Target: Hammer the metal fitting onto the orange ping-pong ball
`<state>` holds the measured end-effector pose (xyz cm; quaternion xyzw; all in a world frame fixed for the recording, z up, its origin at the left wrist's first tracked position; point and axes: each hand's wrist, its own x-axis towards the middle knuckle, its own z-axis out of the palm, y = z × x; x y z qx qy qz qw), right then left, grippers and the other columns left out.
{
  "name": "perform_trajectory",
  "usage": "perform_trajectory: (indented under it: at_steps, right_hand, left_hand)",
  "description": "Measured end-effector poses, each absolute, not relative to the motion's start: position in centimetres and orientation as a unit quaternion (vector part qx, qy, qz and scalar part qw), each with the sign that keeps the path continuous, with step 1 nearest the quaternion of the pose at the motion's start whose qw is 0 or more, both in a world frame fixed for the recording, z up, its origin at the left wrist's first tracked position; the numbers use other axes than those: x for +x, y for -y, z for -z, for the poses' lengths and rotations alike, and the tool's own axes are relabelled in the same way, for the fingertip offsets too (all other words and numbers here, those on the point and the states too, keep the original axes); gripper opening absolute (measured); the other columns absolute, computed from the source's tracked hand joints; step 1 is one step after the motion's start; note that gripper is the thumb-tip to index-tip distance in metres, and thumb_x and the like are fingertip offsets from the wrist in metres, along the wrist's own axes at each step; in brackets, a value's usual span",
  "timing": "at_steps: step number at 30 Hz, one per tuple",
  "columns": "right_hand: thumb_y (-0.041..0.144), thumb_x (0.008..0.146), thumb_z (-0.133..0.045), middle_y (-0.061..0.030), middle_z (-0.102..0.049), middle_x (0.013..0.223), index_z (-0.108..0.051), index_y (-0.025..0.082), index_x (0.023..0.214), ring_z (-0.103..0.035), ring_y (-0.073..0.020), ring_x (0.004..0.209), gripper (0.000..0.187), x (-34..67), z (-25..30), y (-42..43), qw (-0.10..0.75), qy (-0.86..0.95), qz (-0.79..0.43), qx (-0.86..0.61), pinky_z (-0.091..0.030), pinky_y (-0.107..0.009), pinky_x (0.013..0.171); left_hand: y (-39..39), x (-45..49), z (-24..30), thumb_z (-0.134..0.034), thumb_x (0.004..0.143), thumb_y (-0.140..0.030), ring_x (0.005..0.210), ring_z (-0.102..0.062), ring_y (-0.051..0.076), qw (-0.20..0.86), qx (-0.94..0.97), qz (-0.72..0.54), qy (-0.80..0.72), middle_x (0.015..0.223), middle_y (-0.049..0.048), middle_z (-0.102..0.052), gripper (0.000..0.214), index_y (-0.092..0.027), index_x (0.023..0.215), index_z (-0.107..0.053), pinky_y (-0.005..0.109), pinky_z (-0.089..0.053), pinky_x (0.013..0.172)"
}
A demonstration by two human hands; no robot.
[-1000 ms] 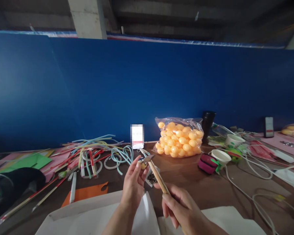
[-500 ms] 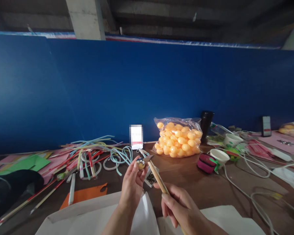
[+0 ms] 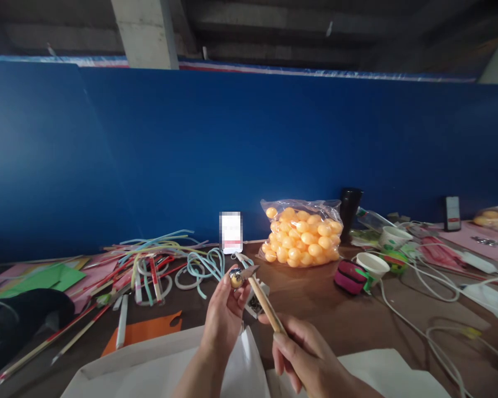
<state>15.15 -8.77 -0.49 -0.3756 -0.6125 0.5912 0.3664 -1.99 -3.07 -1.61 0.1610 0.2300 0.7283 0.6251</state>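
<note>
My left hand is raised above the table with its fingers pinched round a small round yellowish object. My right hand grips the wooden handle of a small hammer. The hammer's metal head touches the top of the small object. Below the hammer a small box of dark bits lies on the brown table.
A clear bag of orange balls stands behind the hands. Coloured tubes and sticks lie at the left, with paper sheets. Paper cups, a pink pouch and white cables fill the right. White paper lies nearest me.
Both hands have shifted a little to the left and slightly up together; the hammer head stays against the small object.
</note>
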Motion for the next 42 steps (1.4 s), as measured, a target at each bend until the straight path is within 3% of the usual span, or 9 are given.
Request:
perform_trajectory:
  at_steps: [42]
  right_hand:
    - [0.055,0.094,-0.047,0.0012,-0.061,0.065,-0.052,0.012,0.128,-0.043,-0.0059,0.039,0.055,15.43,0.29,8.48,0.336,0.637,-0.575,-0.388,-0.030,-0.019,0.040]
  left_hand:
    - [3.33,-1.61,0.98,-0.071,0.079,-0.026,0.064,-0.065,0.009,0.605,0.181,-0.728,-0.267,0.087,0.0070,-0.073,0.020,-0.014,0.095,-0.066,0.022,-0.058,0.067]
